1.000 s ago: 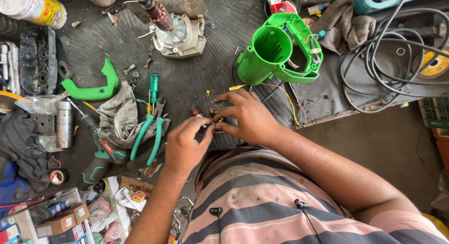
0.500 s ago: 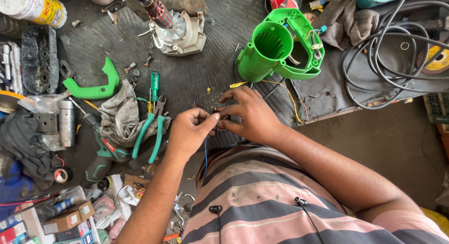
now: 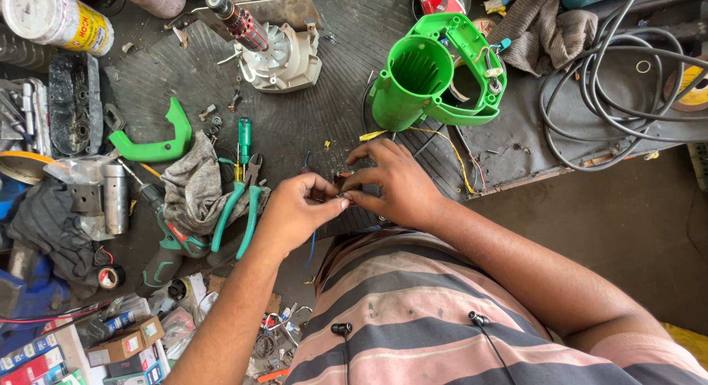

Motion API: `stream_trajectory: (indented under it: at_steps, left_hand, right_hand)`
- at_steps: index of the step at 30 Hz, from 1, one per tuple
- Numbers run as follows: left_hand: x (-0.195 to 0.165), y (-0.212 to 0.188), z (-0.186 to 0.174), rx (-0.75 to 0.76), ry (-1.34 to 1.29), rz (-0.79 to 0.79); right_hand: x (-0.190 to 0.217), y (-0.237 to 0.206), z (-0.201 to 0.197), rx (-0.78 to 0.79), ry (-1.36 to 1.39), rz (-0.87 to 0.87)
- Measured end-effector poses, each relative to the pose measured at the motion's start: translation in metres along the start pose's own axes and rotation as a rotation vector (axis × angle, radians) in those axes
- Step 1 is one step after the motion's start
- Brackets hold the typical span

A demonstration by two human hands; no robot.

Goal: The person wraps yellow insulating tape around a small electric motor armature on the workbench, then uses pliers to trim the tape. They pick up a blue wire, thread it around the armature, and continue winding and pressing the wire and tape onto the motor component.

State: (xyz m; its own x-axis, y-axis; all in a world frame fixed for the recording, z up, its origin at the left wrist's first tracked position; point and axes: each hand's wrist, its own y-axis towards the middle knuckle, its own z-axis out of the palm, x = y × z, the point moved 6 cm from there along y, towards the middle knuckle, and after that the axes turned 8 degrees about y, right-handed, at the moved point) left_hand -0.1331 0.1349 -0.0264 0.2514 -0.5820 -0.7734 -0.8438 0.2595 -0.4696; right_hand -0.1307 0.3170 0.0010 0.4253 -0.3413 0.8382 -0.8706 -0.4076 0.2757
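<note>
My left hand (image 3: 295, 212) and my right hand (image 3: 391, 182) meet fingertip to fingertip over the dark ribbed mat (image 3: 295, 119), pinching a small dark part with thin wires (image 3: 341, 195) between them. A blue wire (image 3: 313, 246) hangs down from it below my left hand. The part itself is mostly hidden by my fingers. A green power-tool housing (image 3: 431, 75) lies just beyond my right hand, with a yellow wire (image 3: 442, 138) trailing from it. Green-handled pliers (image 3: 240, 204) lie left of my left hand.
A motor armature with white fan housing (image 3: 269, 49) sits at the back. A green handle piece (image 3: 158, 138), grey rag (image 3: 193, 186), green screwdriver (image 3: 244, 138), black cable coil (image 3: 619, 82), spray can (image 3: 55, 16) and small boxes (image 3: 110, 344) crowd the surroundings.
Both hands have stayed together on the small part, shifting slightly as the fingers work it. The blue wire now hangs in view under my left hand.
</note>
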Motion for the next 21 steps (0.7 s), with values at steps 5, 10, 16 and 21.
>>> stream_trajectory:
  at_steps: [5, 10, 16, 21]
  left_hand:
    - [-0.018, -0.018, -0.003, -0.128, 0.110, 0.097]
    - [-0.051, -0.032, -0.011, -0.286, 0.428, 0.422]
    - [-0.068, -0.031, -0.011, -0.233, 0.717, 0.603]
    - [-0.076, -0.022, -0.008, -0.195, 0.872, 0.683]
  right_hand:
    - [-0.004, -0.001, -0.003, 0.006, 0.027, -0.035]
    - [-0.007, 0.002, -0.004, 0.017, 0.065, -0.047]
    - [-0.011, 0.006, -0.002, 0.038, 0.080, -0.042]
    - [-0.018, 0.005, -0.004, 0.038, 0.107, -0.044]
